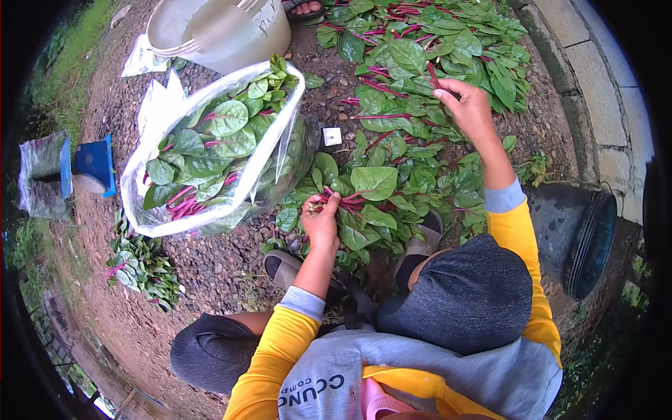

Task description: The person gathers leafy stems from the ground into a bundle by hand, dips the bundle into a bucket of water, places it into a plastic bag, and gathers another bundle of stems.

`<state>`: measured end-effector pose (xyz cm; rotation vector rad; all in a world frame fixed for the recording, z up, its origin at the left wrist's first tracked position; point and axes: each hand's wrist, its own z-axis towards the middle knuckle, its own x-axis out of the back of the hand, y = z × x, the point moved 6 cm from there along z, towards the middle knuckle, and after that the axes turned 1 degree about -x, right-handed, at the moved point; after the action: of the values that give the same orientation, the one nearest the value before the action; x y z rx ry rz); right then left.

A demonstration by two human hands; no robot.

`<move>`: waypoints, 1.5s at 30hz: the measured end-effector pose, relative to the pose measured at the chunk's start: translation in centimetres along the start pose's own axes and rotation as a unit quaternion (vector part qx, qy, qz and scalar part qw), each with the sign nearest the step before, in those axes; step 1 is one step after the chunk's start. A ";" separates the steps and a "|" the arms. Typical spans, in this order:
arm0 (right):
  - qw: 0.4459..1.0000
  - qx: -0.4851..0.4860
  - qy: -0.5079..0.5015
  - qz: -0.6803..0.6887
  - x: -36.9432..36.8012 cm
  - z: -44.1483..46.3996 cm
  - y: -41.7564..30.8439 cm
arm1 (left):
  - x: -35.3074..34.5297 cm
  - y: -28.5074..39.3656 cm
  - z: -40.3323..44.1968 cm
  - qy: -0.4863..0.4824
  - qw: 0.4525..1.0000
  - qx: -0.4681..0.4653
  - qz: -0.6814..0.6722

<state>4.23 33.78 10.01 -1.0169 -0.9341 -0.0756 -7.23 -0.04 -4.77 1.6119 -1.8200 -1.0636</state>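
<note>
My left hand (322,220) is closed round a bunch of red-stemmed leafy greens (374,183), whose leaves fan out to the right. Up on the right, my right hand (463,105) pinches the red stem of a leafy sprig (406,56) over the spread-out greens. A clear plastic bag (131,183) stands open left of my left hand, filled with the same greens (231,119). More greens (500,77) lie in a wide layer on the ground beneath and beyond both hands.
A white bucket (255,35) stands beyond the bag, near another person's foot (304,8). A dark bucket (567,234) lies tipped at the right. Left are a blue object (98,164) and a small pile of greens (143,269). A concrete edge (595,91) runs along the right.
</note>
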 end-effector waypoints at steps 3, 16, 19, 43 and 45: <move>0.992 -0.042 -0.093 0.074 -1.0 -1.9 -8.3 | 0.0 -0.1 0.0 0.003 1.000 0.002 -0.005; 0.962 0.080 -0.260 -0.019 -17.0 -12.8 -6.2 | -0.2 -0.6 -0.2 0.007 0.997 0.037 -0.066; 0.961 0.082 -0.262 0.009 -17.2 -13.3 -6.1 | -0.2 -0.8 -0.2 0.011 0.997 0.041 -0.072; 0.962 0.102 -0.247 -0.054 -14.3 -16.2 -8.3 | -3.9 0.0 -2.3 -0.094 0.963 0.129 -0.217; 0.971 0.096 -0.213 -0.040 -12.9 -15.6 -8.4 | -5.3 1.6 -3.2 -0.120 0.964 0.100 -0.214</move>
<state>2.14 12.80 3.89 -0.8288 -1.3472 0.1704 -4.62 4.39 -0.91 2.1478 -1.8210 -1.3441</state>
